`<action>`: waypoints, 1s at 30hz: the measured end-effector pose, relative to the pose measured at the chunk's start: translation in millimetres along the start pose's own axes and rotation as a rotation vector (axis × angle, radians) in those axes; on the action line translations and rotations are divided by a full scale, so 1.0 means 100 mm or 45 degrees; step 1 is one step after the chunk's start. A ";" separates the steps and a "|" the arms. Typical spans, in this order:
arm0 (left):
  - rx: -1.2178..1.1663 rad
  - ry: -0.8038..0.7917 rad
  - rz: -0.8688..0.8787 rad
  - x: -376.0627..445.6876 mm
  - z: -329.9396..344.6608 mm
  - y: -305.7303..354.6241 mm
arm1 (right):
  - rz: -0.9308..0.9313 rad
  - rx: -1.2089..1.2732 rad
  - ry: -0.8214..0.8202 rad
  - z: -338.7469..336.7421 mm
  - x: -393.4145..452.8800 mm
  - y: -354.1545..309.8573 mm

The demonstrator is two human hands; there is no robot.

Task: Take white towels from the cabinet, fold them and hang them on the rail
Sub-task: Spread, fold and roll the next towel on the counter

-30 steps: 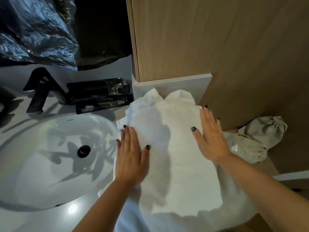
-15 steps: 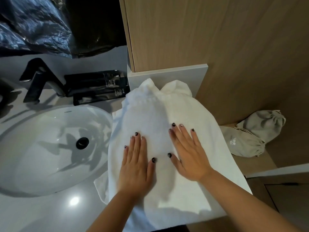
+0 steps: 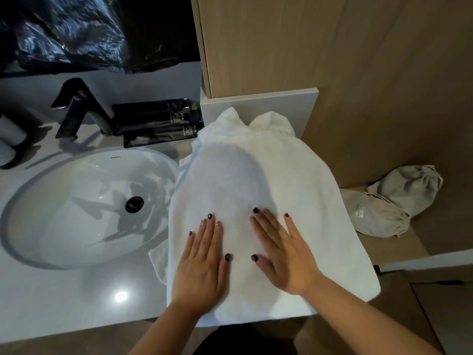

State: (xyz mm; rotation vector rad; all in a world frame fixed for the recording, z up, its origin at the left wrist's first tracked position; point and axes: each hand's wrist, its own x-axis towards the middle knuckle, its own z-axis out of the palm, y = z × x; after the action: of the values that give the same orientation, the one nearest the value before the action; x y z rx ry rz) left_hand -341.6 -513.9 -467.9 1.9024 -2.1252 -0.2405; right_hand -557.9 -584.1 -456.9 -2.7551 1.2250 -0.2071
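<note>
Item: 1 white towel (image 3: pixel 256 180), folded lengthwise, lying on the grey counter (image 3: pixel 76 298) just right of the sink (image 3: pixel 84 208), its far end bunched against the wooden cabinet (image 3: pixel 258 44) base. Left hand (image 3: pixel 202 262) flat on the near half, fingers straight and close together, thumb out. Right hand (image 3: pixel 284 254) flat beside it, fingers straight and slightly spread. Nearby: black tap (image 3: pixel 76 108), dark tubes (image 3: pixel 158 121), 2 grey cloth bags (image 3: pixel 389 201). Rail not in view. Risk: the towel's near and right edges overhang the counter, so a careless pull could drag it off; the loose left flap may slip toward the sink and spoil the fold.
</note>
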 end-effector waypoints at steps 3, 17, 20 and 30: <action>0.029 0.001 -0.074 -0.08 -0.04 -0.09 | 0.009 -0.013 -0.017 -0.05 -0.04 0.09; 0.116 -0.007 -0.416 -0.69 0.00 0.07 | 0.238 -0.032 -0.344 -0.11 -0.70 0.01; 0.118 -0.100 -0.534 -0.91 0.01 0.23 | 0.243 0.035 -0.450 -0.25 -0.94 -0.06; -0.489 -0.027 -0.728 -1.49 -0.02 0.83 | 0.452 0.426 -0.398 -0.50 -1.58 -0.48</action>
State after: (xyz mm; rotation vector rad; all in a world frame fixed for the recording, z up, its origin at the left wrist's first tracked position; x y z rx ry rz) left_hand -405.4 -355.7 -454.3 2.2039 -1.3614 -0.7242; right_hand -636.3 -437.3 -412.2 -2.1491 1.4104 0.0491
